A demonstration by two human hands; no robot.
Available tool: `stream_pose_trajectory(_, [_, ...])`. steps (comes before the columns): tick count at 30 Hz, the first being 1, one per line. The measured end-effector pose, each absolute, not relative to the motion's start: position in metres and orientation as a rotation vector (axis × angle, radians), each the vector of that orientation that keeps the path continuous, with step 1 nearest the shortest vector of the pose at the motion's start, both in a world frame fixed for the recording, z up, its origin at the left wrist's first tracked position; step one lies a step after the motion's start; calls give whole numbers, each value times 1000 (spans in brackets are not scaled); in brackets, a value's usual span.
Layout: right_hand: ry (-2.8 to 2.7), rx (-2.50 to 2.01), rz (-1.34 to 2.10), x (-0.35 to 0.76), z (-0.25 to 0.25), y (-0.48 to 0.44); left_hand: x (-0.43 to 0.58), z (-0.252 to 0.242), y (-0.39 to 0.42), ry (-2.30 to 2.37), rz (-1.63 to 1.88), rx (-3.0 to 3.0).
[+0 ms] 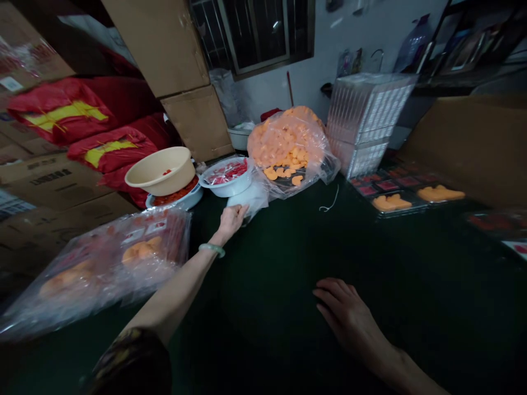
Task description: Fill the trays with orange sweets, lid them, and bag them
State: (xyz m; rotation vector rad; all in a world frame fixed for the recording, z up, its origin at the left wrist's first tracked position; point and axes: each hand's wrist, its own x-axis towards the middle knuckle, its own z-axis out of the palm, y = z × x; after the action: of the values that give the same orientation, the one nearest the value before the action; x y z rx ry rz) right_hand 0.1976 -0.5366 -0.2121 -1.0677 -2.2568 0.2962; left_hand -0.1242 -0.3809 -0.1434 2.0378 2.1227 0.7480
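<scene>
My left hand (232, 220), with a pale green bangle on the wrist, reaches far over the dark green table. Its fingers are closed on the edge of a thin translucent plastic bag (250, 201). Just behind that bag stands a white basin (228, 189) with small red packets in it. My right hand (343, 307) rests nearer to me on the table, fingers loosely extended and holding nothing. Past the left hand lies a large clear bag of orange pieces (288, 140), with some pieces spilling at its mouth.
On the left lies a plastic bag (140, 263) of packed orange shapes. A cream basin (162, 173) sits on a basin of red pieces. Stacked clear trays (366, 120) stand at the back, near filled trays (393, 203). Cartons (197, 118) and red sacks (90, 107) line the left.
</scene>
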Motion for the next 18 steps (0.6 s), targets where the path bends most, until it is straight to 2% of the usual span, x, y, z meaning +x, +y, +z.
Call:
stream_pose_trajectory(5, [-2178, -1128, 380, 213, -196, -536, -73, -160, -476, 1756, 562, 2150])
stream_pose_trajectory(9, [-1927, -1397, 169, 276, -171, -527, -56, -174, -531, 1542, 346, 2174])
stream_pose_trajectory(15, [-1476, -2160, -246, 429, -140, -499, -57, -186, -550, 1472, 449, 2238])
stream_pose_trajectory(18, [-1340, -2399, -189, 483, -140, -472, -53, -185, -546, 1473, 447, 2252])
